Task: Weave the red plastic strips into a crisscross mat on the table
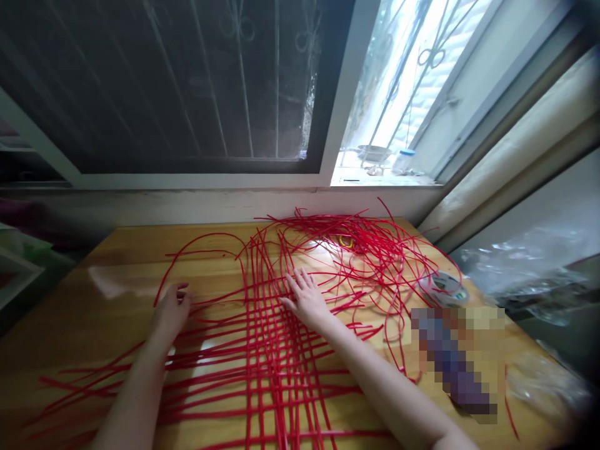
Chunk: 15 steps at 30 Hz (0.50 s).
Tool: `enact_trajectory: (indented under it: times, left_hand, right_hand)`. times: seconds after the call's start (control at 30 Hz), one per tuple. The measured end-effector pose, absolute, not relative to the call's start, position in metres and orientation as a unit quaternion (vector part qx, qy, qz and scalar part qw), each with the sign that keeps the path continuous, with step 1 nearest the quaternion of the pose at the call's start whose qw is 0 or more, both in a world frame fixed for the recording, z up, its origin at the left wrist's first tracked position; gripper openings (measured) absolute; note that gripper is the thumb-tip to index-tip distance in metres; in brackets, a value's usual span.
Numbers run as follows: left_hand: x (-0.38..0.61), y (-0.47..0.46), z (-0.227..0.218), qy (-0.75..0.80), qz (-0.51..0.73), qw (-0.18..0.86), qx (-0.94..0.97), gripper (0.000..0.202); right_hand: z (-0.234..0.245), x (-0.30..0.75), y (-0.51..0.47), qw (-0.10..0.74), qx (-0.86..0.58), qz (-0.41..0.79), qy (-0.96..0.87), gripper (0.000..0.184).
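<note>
Several long red strips (262,350) lie crossed in a loose woven grid on a wooden table (117,262). My left hand (171,309) rests at the grid's left edge, fingers curled on the ends of the horizontal strips. Flat on the weave near its upper right lies my right hand (307,297), fingers stretched out and pressing the strips down. A tangle of loose red strips (360,244) spreads beyond my right hand toward the window.
A round tape roll (443,286) sits at the table's right side beside a blurred-out object (457,356). Clear plastic wrap (529,269) lies off the right edge. A yellow ring (345,240) shows in the tangle. A window and sill stand behind.
</note>
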<state>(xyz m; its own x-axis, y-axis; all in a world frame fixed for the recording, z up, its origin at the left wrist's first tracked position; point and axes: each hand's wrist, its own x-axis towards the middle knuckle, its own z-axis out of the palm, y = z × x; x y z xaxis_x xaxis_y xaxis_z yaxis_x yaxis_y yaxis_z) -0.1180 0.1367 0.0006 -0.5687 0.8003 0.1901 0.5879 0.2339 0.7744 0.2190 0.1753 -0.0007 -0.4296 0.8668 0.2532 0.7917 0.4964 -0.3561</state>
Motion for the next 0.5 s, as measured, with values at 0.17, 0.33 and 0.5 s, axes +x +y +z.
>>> enact_trajectory:
  times: [0.17, 0.33, 0.5]
  left_hand:
    - [-0.126, 0.133, 0.005, 0.755, 0.441, 0.186, 0.449, 0.047]
    - [-0.133, 0.126, 0.006, 0.75, 0.441, 0.179, 0.459, 0.042]
    - [-0.129, 0.122, 0.022, 0.785, 0.425, 0.039, 0.449, 0.047]
  right_hand:
    - [-0.009, 0.218, 0.172, 0.181, -0.479, 0.1, -0.853, 0.053]
    - [-0.007, 0.218, 0.171, 0.194, -0.469, 0.107, -0.855, 0.051]
    - [-0.006, 0.221, 0.173, 0.235, -0.459, 0.105, -0.851, 0.048]
